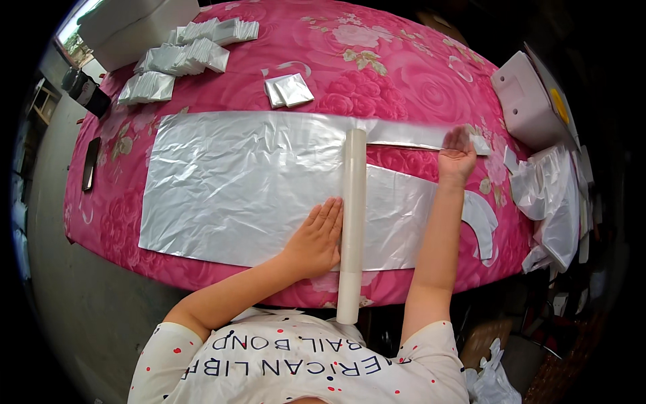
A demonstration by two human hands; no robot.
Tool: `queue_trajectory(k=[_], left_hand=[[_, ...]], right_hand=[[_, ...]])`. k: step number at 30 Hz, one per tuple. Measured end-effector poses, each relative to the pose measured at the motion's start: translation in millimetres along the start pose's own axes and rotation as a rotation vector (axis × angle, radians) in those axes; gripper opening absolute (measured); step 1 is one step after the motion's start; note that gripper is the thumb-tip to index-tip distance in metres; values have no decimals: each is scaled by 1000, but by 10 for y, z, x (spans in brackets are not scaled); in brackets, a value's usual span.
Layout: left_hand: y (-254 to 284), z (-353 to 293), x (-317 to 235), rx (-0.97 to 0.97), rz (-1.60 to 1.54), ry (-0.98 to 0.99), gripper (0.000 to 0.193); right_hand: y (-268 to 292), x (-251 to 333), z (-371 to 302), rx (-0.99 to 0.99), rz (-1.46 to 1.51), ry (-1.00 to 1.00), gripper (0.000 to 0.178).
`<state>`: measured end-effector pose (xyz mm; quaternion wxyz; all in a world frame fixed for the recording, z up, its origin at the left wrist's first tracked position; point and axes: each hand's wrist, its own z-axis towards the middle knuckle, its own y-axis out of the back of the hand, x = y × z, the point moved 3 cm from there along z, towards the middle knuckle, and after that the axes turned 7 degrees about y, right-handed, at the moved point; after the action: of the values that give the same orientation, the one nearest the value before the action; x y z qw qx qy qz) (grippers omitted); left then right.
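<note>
A wide silver film sheet [229,188] lies slightly wrinkled on the table. Across it rests a pale, translucent tube [354,195], its near end jutting past the table's front edge. My left hand [316,237] lies flat on the film with fingers stretched out, fingertips against the tube's left side. To the tube's right, the film's far part is folded into a narrow strip [404,135]. My right hand [457,153] rests at that strip's right end, fingers extended and slightly blurred. Nearer to me, another part of the film [398,219] lies under my right forearm.
Folded silver packets [188,57] pile up at the far left beside a white foam box [134,30]; two more packets [289,90] lie mid-table. A dark bottle [86,92] and a phone [91,165] are left. At right stand a white box [528,101] and plastic bags [548,195].
</note>
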<state>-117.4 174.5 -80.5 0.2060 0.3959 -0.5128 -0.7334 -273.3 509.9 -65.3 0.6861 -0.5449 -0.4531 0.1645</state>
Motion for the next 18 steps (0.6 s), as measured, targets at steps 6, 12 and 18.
queue_trajectory(k=[6, 12, 18], left_hand=[[4, -3, -7, -29, -4, -5, 60], [53, -44, 2, -69, 79, -34, 59], [-72, 8, 24, -149, 28, -91, 58]], right_hand=[[-1332, -337, -897, 498, -402, 21, 32], [-1681, -2210, -2697, 1218, -974, 85, 46], [-1341, -2788, -3428, 1665, -1202, 42, 51]])
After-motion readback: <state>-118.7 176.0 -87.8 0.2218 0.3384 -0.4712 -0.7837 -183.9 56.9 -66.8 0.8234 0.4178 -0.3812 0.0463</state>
